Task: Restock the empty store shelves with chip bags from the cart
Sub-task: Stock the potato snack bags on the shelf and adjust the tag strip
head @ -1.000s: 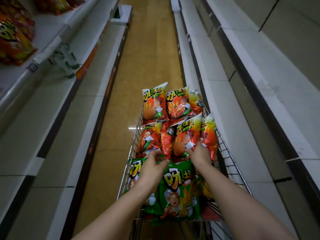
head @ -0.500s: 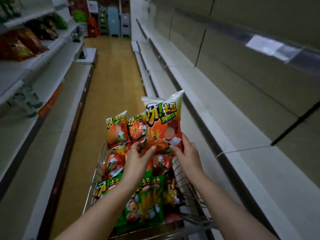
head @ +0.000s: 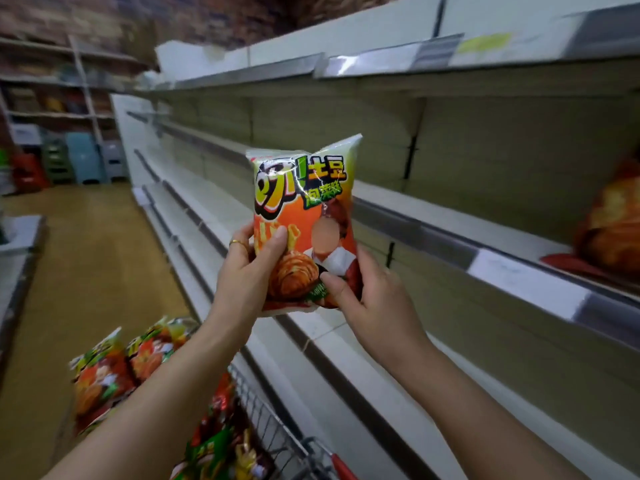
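Holds one orange bag upright in mid-air, near the bare shelf at right, likely to stand it label-out. Clenches its lower part with left grip and right grip alike. Leaves more bags low in the near cart.

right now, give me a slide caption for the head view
Left hand and right hand hold an orange chip bag upright before the shelves, cart below.

Blurred stacked stools, perhaps
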`<state>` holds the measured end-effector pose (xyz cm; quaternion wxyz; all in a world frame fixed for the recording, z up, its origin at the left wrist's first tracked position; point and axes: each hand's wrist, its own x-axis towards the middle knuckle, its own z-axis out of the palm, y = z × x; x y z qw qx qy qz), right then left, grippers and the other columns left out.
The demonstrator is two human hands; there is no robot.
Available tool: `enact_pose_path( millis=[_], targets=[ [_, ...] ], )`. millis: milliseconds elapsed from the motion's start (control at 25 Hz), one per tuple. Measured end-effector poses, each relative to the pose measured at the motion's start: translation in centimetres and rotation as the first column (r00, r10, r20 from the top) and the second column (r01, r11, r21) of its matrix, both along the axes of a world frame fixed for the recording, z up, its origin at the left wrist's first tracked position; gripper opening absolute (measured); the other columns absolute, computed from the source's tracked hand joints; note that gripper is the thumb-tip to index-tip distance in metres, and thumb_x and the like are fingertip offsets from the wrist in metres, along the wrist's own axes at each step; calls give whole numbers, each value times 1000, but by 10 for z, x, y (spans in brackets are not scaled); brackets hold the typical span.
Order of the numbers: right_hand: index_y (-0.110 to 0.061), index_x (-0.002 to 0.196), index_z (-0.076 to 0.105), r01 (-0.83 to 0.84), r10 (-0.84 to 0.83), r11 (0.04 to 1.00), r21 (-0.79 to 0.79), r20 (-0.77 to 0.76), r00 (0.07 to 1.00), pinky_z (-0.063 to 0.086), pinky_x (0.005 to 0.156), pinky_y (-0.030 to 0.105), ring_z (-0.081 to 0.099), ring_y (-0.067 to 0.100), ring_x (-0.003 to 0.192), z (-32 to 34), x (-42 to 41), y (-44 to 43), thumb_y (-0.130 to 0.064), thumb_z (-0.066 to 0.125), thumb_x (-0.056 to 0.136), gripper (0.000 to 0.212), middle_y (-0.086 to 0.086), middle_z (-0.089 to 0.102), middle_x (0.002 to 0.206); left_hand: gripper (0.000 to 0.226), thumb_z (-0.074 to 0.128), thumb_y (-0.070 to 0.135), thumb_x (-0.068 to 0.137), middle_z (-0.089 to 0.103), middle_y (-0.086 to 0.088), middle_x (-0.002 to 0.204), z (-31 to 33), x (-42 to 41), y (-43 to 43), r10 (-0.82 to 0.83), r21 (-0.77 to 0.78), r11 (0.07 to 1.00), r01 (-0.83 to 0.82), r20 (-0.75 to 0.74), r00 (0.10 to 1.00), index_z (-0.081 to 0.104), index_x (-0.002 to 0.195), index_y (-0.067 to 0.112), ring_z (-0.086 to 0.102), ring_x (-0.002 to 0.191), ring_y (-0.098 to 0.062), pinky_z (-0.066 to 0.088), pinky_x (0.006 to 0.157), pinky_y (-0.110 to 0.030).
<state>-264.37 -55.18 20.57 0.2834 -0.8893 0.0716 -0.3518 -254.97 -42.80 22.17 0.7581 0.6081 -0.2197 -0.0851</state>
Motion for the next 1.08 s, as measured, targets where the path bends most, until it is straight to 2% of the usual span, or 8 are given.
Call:
enact_pose_path(
  millis=[160,280,480,720,760,880,1000,1080],
  targets=[
    [-26,131,36,208,-208,978,-17,-8,978,50,85,42,61,21,103,44,-60,-25,-61,41,87,57,-2,63,116,49,67,49,78,71,-7,101,45,-25,-50,-170,69,983,168,27,985,57,115,19,72,84,-26,57,76,-48],
    [-21,128,39,392,-400,915,-93,-92,912,49,83,40,59,27,103,74,-85,-43,-61,40,87,57,4,63,115,38,66,45,82,72,-8,92,73,-35,-89,-288,126,951,282,31,957,61,104,14,71,79,-26,57,75,-47],
    [-13,114,48,614,-653,757,-224,-236,719,41,68,36,57,32,101,109,-83,-78,-58,38,91,51,11,61,109,38,65,43,84,71,-8,90,103,-27,-156,-400,247,895,372,73,914,62,102,10,69,80,-24,56,79,-37],
    [-7,131,37,712,-746,651,-263,-395,536,37,68,30,54,31,107,125,-48,-120,-21,51,94,41,14,53,120,27,56,14,92,65,-18,107,109,0,-246,-527,199,834,515,13,849,55,118,5,65,93,-34,53,87,-48],
    [-7,132,35,716,-750,643,-271,-415,516,36,69,30,53,31,109,125,-44,-124,-19,50,95,42,15,52,121,27,55,12,92,66,-18,106,108,4,-260,-567,179,811,556,13,823,56,117,4,65,93,-33,54,84,-48],
    [-7,132,35,710,-752,638,-297,-439,492,35,72,31,50,32,113,121,-41,-127,-23,45,97,39,15,48,125,14,54,1,91,62,-12,85,105,9,-289,-683,131,722,680,-22,730,54,104,4,63,73,-26,57,56,-40],
    [-10,130,37,695,-757,648,-311,-364,543,38,75,30,50,30,110,113,-44,-120,-27,43,98,38,13,47,123,15,51,-8,89,63,-8,77,106,10,-301,-737,176,659,731,-44,674,55,94,7,60,71,-27,55,46,-37],
    [-11,127,37,674,-743,669,-313,-296,600,41,77,31,51,30,107,110,-45,-112,-28,44,97,35,11,45,123,15,54,-5,90,62,-3,76,110,14,-306,-737,269,656,705,28,675,53,94,9,57,70,-21,53,46,-32]
  ],
)
